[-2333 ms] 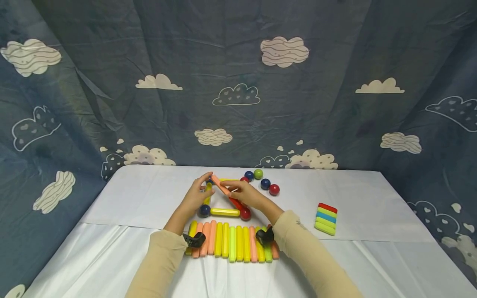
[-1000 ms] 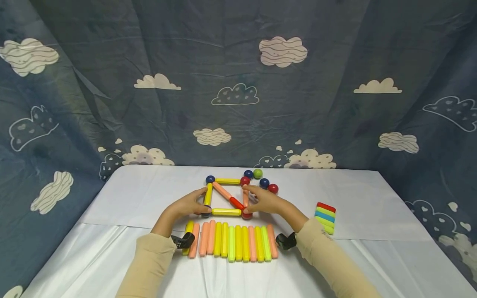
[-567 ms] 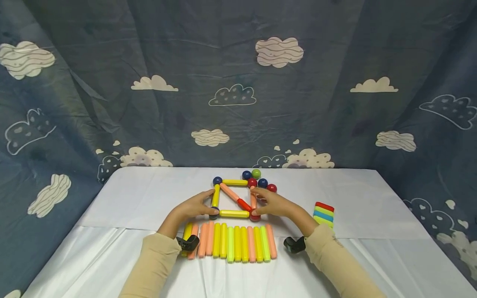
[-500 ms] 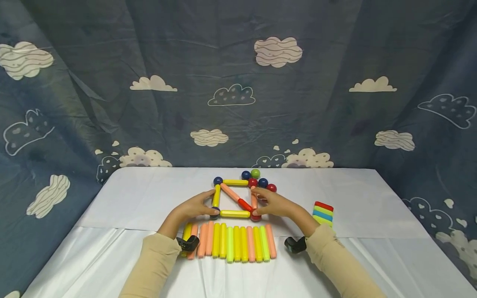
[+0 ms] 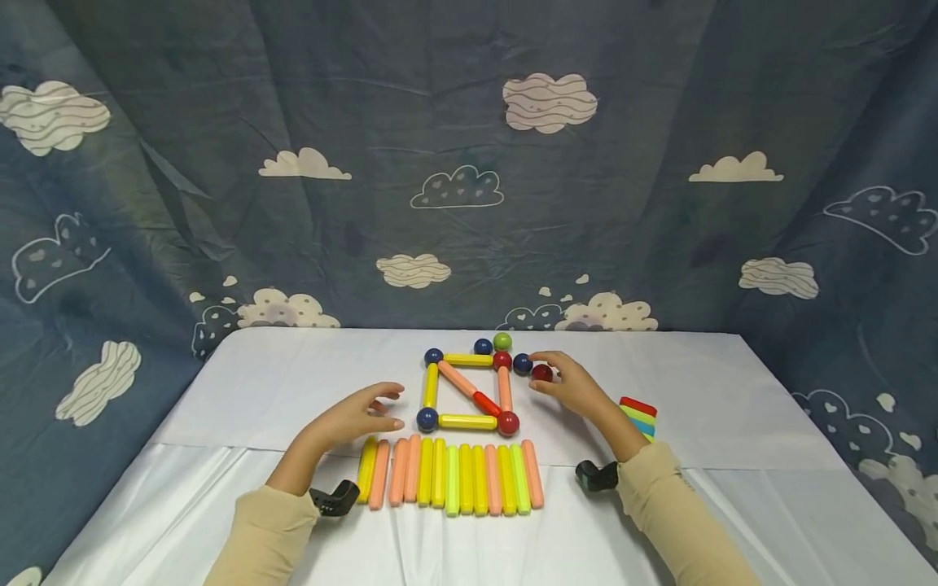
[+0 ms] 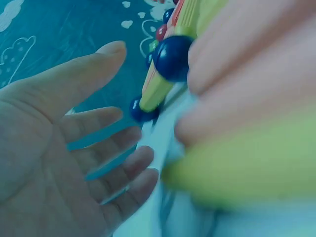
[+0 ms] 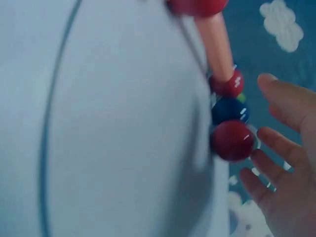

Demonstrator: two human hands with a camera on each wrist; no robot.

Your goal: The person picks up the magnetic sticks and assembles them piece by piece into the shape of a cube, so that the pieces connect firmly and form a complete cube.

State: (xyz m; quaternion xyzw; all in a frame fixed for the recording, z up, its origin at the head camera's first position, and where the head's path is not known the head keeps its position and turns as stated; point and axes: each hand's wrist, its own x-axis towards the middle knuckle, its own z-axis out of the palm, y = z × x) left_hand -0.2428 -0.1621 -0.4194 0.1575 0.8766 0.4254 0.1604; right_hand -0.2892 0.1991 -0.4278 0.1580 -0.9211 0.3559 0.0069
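On the white cloth lies a four-sided frame of sticks and balls, with a yellow stick [image 5: 468, 422] along its near side. A diagonal of a pink stick [image 5: 458, 378] and a red stick [image 5: 486, 403] crosses it. Blue balls [image 5: 427, 420] form its left corners, red balls [image 5: 508, 423] its right. My left hand [image 5: 348, 417] hovers apart from the near-left corner, fingers spread and holding nothing. My right hand [image 5: 579, 387] reaches around a loose red ball [image 5: 542, 373], thumb and fingers spread on either side; in the right wrist view its fingertips are right by this ball [image 7: 233, 140].
A row of yellow, pink and green sticks [image 5: 466, 480] lies in front of the frame. Behind are a loose blue ball [image 5: 483, 347] and a green ball [image 5: 502, 342]; another blue ball [image 5: 523, 364] sits beside the red one. Short coloured sticks [image 5: 639, 415] lie at right.
Both hands let go of the frame. The left drew back to the left; the right moved up and right to the loose red ball. Earlier, the frame shifted slightly right, its pink-red diagonal laid inside.
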